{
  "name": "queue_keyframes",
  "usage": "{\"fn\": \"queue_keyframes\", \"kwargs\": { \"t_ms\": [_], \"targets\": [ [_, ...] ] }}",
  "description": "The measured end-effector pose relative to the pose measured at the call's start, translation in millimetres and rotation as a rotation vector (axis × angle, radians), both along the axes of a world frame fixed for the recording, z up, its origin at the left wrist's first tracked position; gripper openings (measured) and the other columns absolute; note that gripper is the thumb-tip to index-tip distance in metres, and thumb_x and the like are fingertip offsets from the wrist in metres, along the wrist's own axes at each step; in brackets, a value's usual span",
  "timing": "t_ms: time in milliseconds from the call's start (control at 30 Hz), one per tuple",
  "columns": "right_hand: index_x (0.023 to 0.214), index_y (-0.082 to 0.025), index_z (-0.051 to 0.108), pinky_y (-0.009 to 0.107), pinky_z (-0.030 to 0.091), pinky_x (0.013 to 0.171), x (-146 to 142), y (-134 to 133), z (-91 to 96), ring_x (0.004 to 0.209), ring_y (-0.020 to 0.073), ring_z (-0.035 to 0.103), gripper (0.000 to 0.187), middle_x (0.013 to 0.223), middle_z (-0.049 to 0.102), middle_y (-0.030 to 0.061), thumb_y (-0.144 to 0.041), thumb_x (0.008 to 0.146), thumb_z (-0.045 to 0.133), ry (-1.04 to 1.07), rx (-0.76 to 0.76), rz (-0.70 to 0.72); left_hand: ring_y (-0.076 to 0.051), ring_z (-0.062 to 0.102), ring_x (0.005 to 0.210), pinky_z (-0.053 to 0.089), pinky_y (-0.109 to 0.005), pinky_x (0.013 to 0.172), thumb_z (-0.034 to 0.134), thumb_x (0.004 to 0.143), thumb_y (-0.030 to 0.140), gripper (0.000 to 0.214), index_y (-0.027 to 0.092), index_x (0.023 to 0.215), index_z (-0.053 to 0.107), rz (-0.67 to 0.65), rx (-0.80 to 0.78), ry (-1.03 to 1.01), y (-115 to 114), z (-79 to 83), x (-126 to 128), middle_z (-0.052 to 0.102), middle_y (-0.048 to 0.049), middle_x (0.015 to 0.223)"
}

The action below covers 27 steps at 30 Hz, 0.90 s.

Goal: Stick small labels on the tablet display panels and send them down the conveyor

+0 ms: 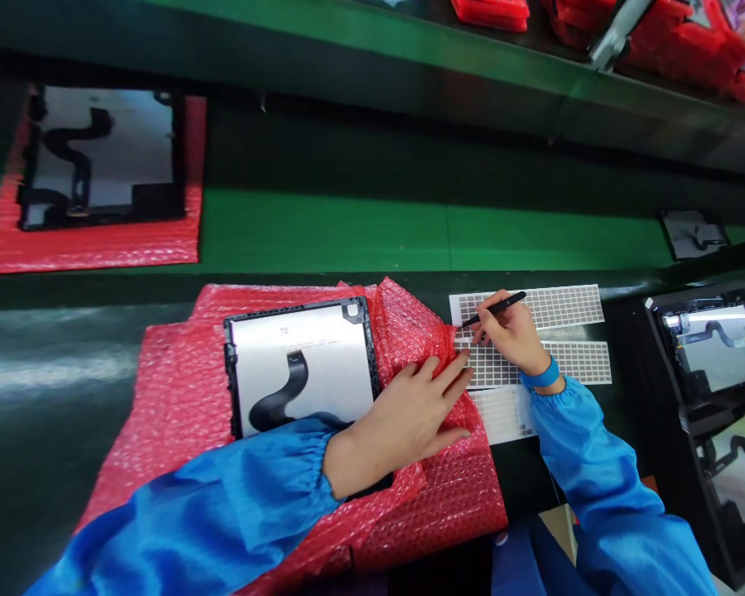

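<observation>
My left hand (410, 410) lies flat with fingers stretched out on red bubble wrap (180, 389), beside the right edge of a black-framed panel (301, 368) that carries a curved black cable. Its fingertips reach the sheets of small grey stickers (571, 360). My right hand (512, 335) is closed around black tweezers (493, 309), whose tip points down-left at the sticker sheet. Both arms wear blue sleeves, and a blue band circles the right wrist.
A green conveyor belt (360, 232) runs behind. On it, at far left, lies another panel on red wrap (103, 178). A dark part (692, 233) sits at right on the belt. Stacked panels (713, 356) stand at right. Red trays (676, 33) line the top shelf.
</observation>
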State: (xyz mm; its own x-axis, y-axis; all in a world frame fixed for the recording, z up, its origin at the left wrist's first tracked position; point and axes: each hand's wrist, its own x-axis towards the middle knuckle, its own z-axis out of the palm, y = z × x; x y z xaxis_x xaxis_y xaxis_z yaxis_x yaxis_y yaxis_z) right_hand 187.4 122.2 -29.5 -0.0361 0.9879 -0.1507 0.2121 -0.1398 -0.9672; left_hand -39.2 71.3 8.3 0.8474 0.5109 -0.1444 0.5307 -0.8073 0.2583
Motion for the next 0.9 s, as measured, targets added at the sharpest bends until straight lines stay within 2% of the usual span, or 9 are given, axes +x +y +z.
{"fn": "queue_keyframes", "kwargs": {
  "t_ms": [133,233,367,567,733,900],
  "targets": [
    [0.094,-0.024,0.058,0.025,0.057,0.049,0,1,0.7,0.053,0.0151,0.073,0.022,0.062,0.072,-0.0025,-0.043,0.098,0.067,-0.019,-0.013,0.021,-0.041,0.061,0.127,0.057,-0.052,0.093,0.058,0.098,0.07,0.079,0.018,0.156,0.056,0.043,-0.017,-0.009,-1,0.1,1,0.041,-0.0202,0.17],
    [0.094,-0.023,0.058,0.025,0.057,0.049,0,2,1.6,0.053,0.0151,0.073,0.023,0.062,0.073,-0.0022,-0.043,0.097,0.069,-0.014,-0.032,0.027,-0.043,0.061,0.129,0.057,-0.052,0.093,0.063,0.095,0.07,0.079,0.022,0.156,0.056,0.076,-0.028,-0.011,0,0.0,2,0.034,-0.0239,0.173],
    [0.093,-0.023,0.058,0.025,0.057,0.049,-1,3,3.1,0.053,0.0148,0.073,0.025,0.063,0.073,-0.002,-0.044,0.095,0.071,-0.009,-0.042,0.025,-0.044,0.062,0.127,0.058,-0.053,0.09,0.061,0.095,0.072,0.08,0.023,0.158,0.055,0.078,-0.048,0.015,1,-1.6,4,0.031,-0.0269,0.173],
    [0.092,-0.023,0.057,0.025,0.057,0.049,-2,3,3.6,0.054,0.0146,0.073,0.027,0.064,0.073,-0.0015,-0.045,0.096,0.071,-0.004,-0.056,0.052,-0.046,0.061,0.128,0.059,-0.056,0.09,0.06,0.095,0.072,0.081,0.022,0.158,0.055,0.076,-0.049,0.019,0,-1.0,6,0.035,-0.0261,0.171],
    [0.091,-0.024,0.056,0.026,0.057,0.048,2,7,3.8,0.053,0.0152,0.073,0.038,0.066,0.075,-0.0013,-0.058,0.092,0.073,0.105,-0.089,0.024,-0.046,0.062,0.129,0.059,-0.054,0.092,0.064,0.093,0.072,0.083,0.022,0.158,0.055,0.08,-0.062,0.011,3,0.6,6,0.033,-0.0259,0.172],
    [0.09,-0.026,0.058,0.031,0.06,0.049,10,3,23.6,0.049,0.0176,0.072,0.037,0.062,0.072,-0.0038,-0.058,0.09,0.076,0.161,-0.026,-0.088,-0.043,0.062,0.127,0.058,-0.053,0.092,0.06,0.094,0.076,0.087,0.021,0.161,0.051,0.078,-0.033,0.01,-1,10.0,4,0.027,-0.0227,0.176]
  ]
}}
